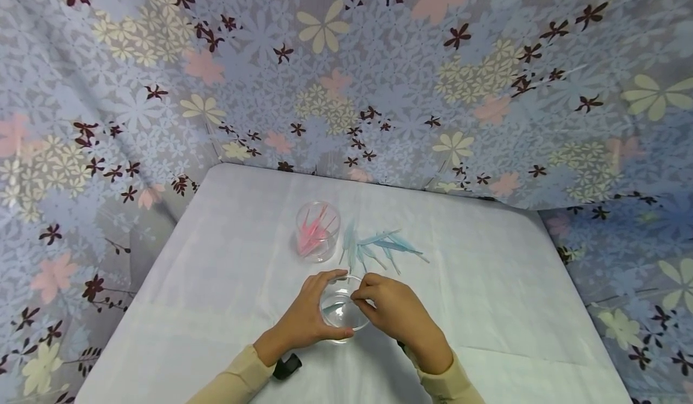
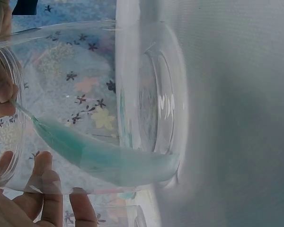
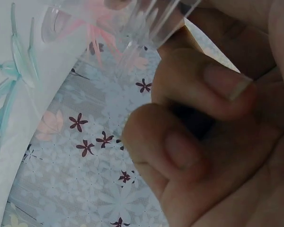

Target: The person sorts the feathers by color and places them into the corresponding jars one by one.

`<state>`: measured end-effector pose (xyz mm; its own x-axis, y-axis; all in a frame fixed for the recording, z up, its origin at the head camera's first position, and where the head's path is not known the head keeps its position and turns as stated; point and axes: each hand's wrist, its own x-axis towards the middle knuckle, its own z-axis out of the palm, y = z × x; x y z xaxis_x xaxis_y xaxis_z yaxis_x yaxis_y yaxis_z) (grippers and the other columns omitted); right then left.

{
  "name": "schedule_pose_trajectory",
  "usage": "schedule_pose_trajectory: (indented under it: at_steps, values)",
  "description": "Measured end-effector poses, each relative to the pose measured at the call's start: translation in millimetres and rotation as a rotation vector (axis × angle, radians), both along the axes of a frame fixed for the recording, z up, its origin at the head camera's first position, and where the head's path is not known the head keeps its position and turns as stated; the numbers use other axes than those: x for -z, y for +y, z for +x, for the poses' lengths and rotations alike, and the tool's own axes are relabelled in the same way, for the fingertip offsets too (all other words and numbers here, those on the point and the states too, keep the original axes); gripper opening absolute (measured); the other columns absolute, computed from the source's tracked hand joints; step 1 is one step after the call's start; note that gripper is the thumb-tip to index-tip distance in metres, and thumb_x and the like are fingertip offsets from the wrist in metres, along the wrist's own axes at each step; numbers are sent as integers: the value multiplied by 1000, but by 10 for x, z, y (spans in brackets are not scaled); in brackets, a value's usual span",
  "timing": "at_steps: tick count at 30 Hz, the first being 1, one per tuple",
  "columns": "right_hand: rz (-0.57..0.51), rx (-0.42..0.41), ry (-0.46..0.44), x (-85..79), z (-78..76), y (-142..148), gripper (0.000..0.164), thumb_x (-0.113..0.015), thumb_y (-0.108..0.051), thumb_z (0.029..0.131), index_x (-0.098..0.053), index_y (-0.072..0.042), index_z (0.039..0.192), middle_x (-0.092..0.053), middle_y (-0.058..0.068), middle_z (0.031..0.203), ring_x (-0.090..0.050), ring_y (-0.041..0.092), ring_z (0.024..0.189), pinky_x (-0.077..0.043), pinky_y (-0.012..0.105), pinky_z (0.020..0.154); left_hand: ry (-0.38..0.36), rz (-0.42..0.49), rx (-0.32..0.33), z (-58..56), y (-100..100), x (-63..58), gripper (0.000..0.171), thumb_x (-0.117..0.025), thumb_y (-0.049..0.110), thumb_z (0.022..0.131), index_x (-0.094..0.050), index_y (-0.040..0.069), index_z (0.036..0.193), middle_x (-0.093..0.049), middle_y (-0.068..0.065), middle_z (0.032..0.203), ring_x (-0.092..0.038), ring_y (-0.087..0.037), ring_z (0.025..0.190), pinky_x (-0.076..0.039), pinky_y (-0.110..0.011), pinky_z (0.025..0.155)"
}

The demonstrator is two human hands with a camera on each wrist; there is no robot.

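My left hand (image 1: 302,315) holds a clear glass cup (image 2: 85,35) round its side, thumb at the near side and fingers at the far side. Inside it, a teal feather (image 2: 90,153) slants with its vane tip down by the base. My right hand (image 1: 397,311) is at the rim and pinches the feather's thin quill between thumb and finger. In the right wrist view its other fingers (image 3: 180,146) curl toward the palm. Beyond the cup, several light blue feathers (image 1: 387,244) lie loosely on the white-covered table.
A second clear cup (image 1: 318,258) holding several pink feathers (image 1: 313,235) stands behind the left hand, left of the blue feathers. The white cloth (image 1: 503,308) covers the tabletop. A flower-printed curtain (image 1: 346,67) hangs along the far edge and sides.
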<state>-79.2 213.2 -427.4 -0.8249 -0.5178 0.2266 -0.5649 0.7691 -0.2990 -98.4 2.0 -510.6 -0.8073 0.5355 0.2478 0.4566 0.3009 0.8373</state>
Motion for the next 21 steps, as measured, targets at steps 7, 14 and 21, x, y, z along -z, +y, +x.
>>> schedule_pose_trajectory:
  at_steps: [7, 14, 21]
  values:
    - [-45, -4, 7, 0, 2, 29, 8, -80, -14, 85, -81, -16, 93, -60, -10, 90, -60, 5, 71, -49, 21, 62, 9, -5, -7, -4, 2, 15, 103, -94, 39, 67, -34, 38, 151, -47, 3, 149, -44, -21, 128, -43, -46, 101]
    - [-221, 111, 1, -34, -160, 431, 8, -78, -18, 89, -79, -19, 97, -60, -12, 93, -44, 2, 67, -44, 22, 59, -56, -8, -8, -18, -1, -4, 102, -94, 41, 65, -35, 43, 149, -48, 5, 146, -44, -24, 127, -44, -47, 99]
    - [-172, 448, -117, 180, -496, 1090, 13, -71, -19, 95, -79, -11, 102, -70, 3, 97, -43, 12, 62, -38, 29, 54, -65, -15, -16, -14, -12, -30, 103, -95, 40, 64, -38, 39, 149, -47, 9, 144, -42, -18, 128, -43, -46, 102]
